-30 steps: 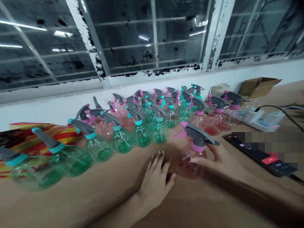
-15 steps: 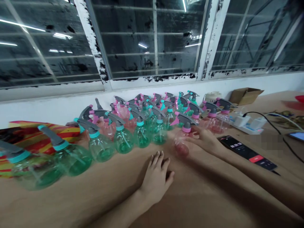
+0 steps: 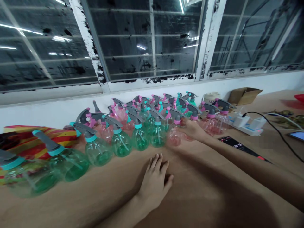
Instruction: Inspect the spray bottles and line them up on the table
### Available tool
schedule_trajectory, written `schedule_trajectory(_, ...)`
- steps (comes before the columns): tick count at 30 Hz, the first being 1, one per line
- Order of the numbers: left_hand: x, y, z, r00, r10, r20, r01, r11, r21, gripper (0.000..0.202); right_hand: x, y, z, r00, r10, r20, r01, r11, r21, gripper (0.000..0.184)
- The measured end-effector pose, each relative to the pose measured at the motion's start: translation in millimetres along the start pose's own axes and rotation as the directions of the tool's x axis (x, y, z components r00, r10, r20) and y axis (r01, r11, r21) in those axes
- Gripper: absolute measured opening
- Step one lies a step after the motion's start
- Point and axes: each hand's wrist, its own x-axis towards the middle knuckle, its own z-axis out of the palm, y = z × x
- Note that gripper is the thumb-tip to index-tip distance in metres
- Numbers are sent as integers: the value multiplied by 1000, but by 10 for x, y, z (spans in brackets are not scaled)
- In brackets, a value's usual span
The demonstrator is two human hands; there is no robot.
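Observation:
My right hand [image 3: 192, 128] is closed on the side of a pink spray bottle [image 3: 175, 136] with a grey trigger head and pink collar. That bottle stands at the front of the group, beside a green spray bottle [image 3: 158, 134]; part of it is hidden by my fingers. My left hand [image 3: 155, 180] lies flat on the brown table [image 3: 114, 193], fingers spread, holding nothing. More green bottles with turquoise collars, such as the nearest large one [image 3: 71, 166], run in a front row to the left.
Several pink and green bottles crowd behind, against the white wall. A phone [image 3: 237, 145] lies under my right forearm. Right of the bottles are a power strip [image 3: 249, 126] with plugs and a black cable, and an open cardboard box [image 3: 244, 96]. A red-yellow striped cloth [image 3: 64, 139] lies left.
My right hand has moved the pink spray bottle back and left, into line beside the green one. The left hand stays flat on the table. The view has shifted slightly.

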Motion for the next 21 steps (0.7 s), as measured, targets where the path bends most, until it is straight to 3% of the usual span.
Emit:
schedule_trajectory(9, 0, -18, 3, 1000, 12, 1, -12, 1000, -2, 40, -21, -15, -39, 1000, 13, 8, -13, 1000, 21, 41)
schedule_trajectory(16, -10, -52, 45, 999, 27, -45, -26, 999, 32, 38, -344, 380, -456, 999, 24, -28, -20, 992, 122, 32)
schedule_trajectory(21, -3, -93, 60, 996, 57, -69, -55, 998, 36, 37, -288, 618, -576, 990, 117, -83, -114, 993, 40, 36)
